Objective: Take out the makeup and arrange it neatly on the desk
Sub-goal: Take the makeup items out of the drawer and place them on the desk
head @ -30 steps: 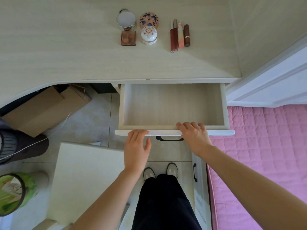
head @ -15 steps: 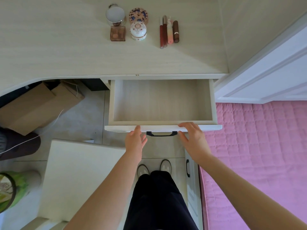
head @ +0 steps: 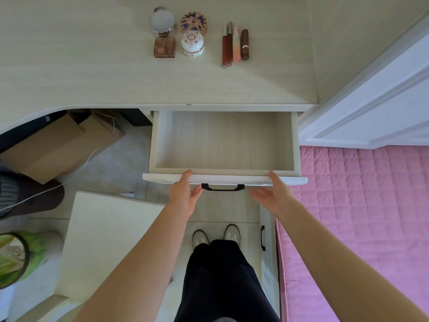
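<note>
The left hand (head: pixel 183 196) and right hand (head: pixel 275 196) both have straight, loose fingers, palms turned toward each other, fingertips at the white front of the drawer (head: pixel 222 145); whether they press it is hard to tell. The black handle (head: pixel 222 187) sits between them, partly hidden under the front's edge. A second ago both hands lay palm-down on that edge. Beyond the hands, on the counter (head: pixel 92 73), stand the perfume bottle (head: pixel 164 46), two round jars (head: pixel 192 44) and a row of lipsticks (head: pixel 235 44).
</note>
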